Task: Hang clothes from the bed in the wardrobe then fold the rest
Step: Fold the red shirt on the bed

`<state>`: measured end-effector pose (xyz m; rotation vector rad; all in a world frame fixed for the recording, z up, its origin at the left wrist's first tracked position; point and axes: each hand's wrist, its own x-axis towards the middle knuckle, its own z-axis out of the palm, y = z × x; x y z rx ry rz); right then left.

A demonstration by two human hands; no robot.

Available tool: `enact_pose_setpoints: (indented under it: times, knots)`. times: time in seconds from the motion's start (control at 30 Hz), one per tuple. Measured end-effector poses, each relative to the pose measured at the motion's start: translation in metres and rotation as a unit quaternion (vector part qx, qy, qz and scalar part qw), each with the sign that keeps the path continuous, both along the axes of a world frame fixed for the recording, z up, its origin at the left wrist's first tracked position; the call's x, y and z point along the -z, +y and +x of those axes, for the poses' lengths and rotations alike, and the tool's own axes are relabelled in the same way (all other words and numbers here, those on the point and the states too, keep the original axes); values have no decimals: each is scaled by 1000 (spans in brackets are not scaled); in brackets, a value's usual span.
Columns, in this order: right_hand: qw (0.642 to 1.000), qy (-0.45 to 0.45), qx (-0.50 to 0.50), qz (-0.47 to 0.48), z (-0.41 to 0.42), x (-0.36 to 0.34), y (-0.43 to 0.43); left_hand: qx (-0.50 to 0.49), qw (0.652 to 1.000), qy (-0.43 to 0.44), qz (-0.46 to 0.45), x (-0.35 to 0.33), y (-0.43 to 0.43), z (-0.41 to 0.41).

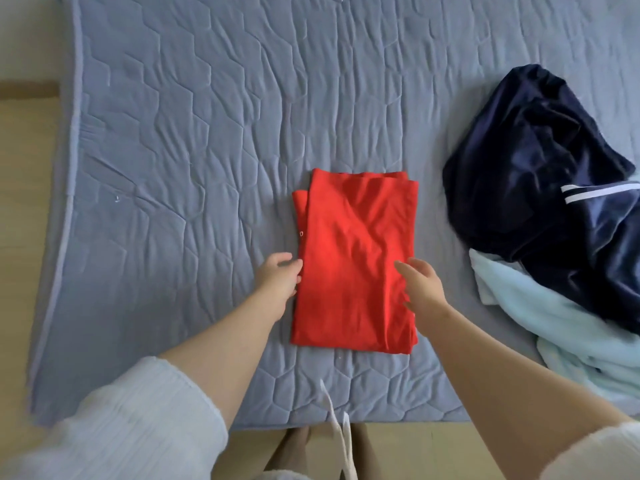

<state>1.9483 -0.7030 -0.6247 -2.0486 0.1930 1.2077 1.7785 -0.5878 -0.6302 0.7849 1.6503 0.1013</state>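
Observation:
A red garment [356, 251] lies folded into a tall rectangle in the middle of the bed [194, 140], which has a blue-grey quilted cover. My left hand [278, 277] touches the garment's left edge with relaxed fingers. Over its right side, my right hand [420, 284] is spread with straight fingers resting on the cloth. A crumpled dark navy garment [540, 174] with a white stripe sits to the right, partly on top of a pale blue garment [568, 323].
The bed's near edge [398, 422] runs just in front of me, with wooden floor [24, 216] to the left and below. A white drawstring [334, 417] hangs from my clothing over that edge. My feet show on the floor.

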Motion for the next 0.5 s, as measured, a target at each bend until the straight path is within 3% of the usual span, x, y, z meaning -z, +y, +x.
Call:
enact_pose_setpoints:
  times: [0.13, 0.27, 0.5]
  knots:
    - [998, -44, -17, -45, 11, 46, -5, 84, 991, 69, 75, 37, 1, 12]
    - [993, -79, -60, -61, 34, 79, 9, 68, 988, 47, 131, 62, 25, 45]
    - [993, -112, -21, 16, 66, 107, 80, 64, 976, 59, 200, 84, 75, 88]
